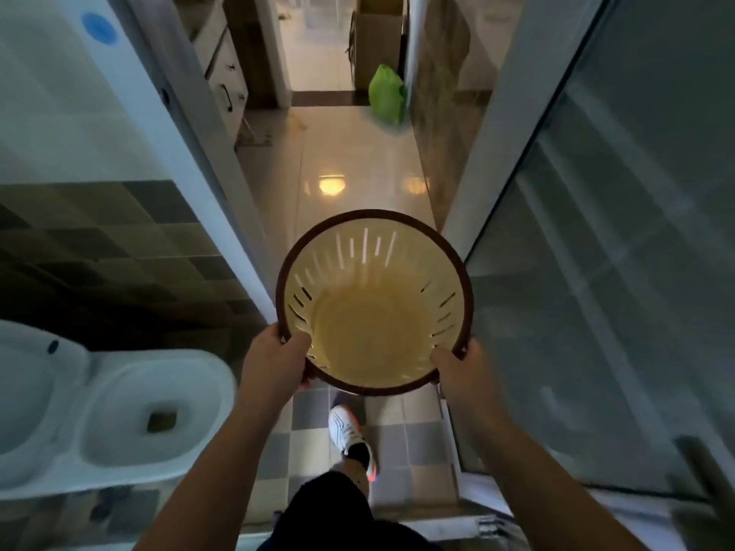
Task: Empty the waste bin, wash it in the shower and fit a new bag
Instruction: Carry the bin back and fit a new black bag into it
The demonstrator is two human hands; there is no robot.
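The waste bin is a round cream plastic basket with slotted sides and a dark brown rim, and nothing lies inside it. I hold it upright in front of me over the bathroom doorway. My left hand grips the near left of the rim, thumb inside. My right hand grips the near right of the rim. A filled green bag sits on the hallway floor far ahead, against the right wall.
A white toilet stands at the lower left. The glass shower screen runs along the right. The open white door is on the left. A cardboard box stands beyond the bag. My white shoe is on the checked tiles.
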